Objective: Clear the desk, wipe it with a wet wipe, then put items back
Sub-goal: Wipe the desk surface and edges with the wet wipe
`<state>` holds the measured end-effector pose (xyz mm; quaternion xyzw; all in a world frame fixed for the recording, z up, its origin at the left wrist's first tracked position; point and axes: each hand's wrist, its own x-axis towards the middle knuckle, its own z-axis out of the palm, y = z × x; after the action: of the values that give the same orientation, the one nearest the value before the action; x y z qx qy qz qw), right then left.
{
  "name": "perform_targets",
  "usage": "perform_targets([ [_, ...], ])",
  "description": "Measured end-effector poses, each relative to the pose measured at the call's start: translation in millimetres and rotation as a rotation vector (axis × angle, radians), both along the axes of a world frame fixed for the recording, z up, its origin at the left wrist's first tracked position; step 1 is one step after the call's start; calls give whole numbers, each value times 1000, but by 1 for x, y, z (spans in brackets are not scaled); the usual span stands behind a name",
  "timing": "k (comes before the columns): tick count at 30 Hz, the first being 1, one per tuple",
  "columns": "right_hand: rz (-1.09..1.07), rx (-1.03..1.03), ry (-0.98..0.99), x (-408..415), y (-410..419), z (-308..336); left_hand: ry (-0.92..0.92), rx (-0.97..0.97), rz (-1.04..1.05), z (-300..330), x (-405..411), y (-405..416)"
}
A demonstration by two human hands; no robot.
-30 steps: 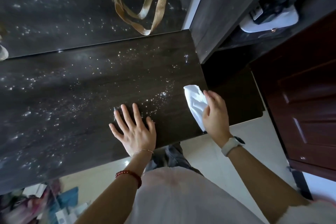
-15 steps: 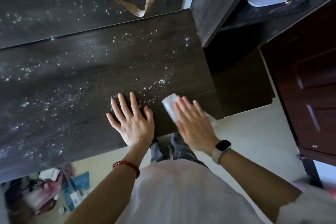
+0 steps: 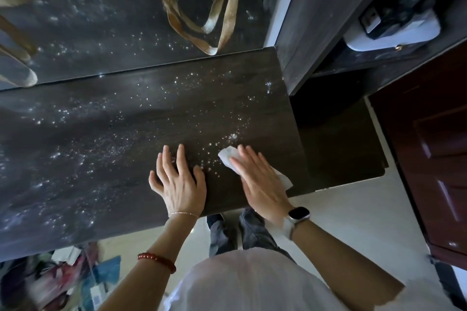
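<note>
Both hands lie flat on the dark wood desk [image 3: 106, 129] near its front edge, in the lower middle of the frame. Her or his left hand [image 3: 180, 184] rests palm down with the fingers straight and spread, holding nothing; a thin chain bracelet [image 3: 184, 214] crosses the wrist and a red bead bracelet [image 3: 156, 261] sits farther down the forearm. Just to its right, the right hand [image 3: 260, 182] presses a white wet wipe [image 3: 228, 156] against the desktop with straight fingers laid over it; one corner of the wipe shows beyond the fingertips and another pokes out beside the palm toward the desk's right edge. A smartwatch [image 3: 298, 214] with a pale strap is on that wrist. White specks and droplets are scattered over the desktop, thickest left of centre and just above the wipe. At the top centre, tan bag straps [image 3: 217, 28] hang down over a dark speckled back panel [image 3: 101, 33]. In the upper right, a white and black device [image 3: 394, 25] sits on a dark shelf [image 3: 379, 60], beside a reddish-brown door [image 3: 434, 159] along the right edge. Blurred, colourful clutter [image 3: 63, 280] lies on the floor at the lower left, and a white shirt [image 3: 252, 285] fills the bottom centre.
</note>
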<state>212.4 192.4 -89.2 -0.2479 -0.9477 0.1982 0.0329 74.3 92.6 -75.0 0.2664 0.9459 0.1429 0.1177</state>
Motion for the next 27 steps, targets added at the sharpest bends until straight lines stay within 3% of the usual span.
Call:
perform_targets([
  [8,305,96,-80,17,8,1,92,-113,-82,-13,-21,9],
  [10,148,132,-90,6,24,0,90,-127,-76,-13,-20,10],
  [14,-388,111,-101,-40,77,-6,95,-141,-78,-12,-20,11],
  [16,-521,71,-61,-63,100,-5,89,-147,-74,-12,-21,11],
  [19,-525,60,15,-77,120,-2,96,-165,-85,-12,-21,11],
  [24,-275,151,-17,-46,102,-10,88,-165,-91,-11,-21,12],
  [27,-363,102,-11,-50,96,-6,85,-165,-93,-11,-21,12],
])
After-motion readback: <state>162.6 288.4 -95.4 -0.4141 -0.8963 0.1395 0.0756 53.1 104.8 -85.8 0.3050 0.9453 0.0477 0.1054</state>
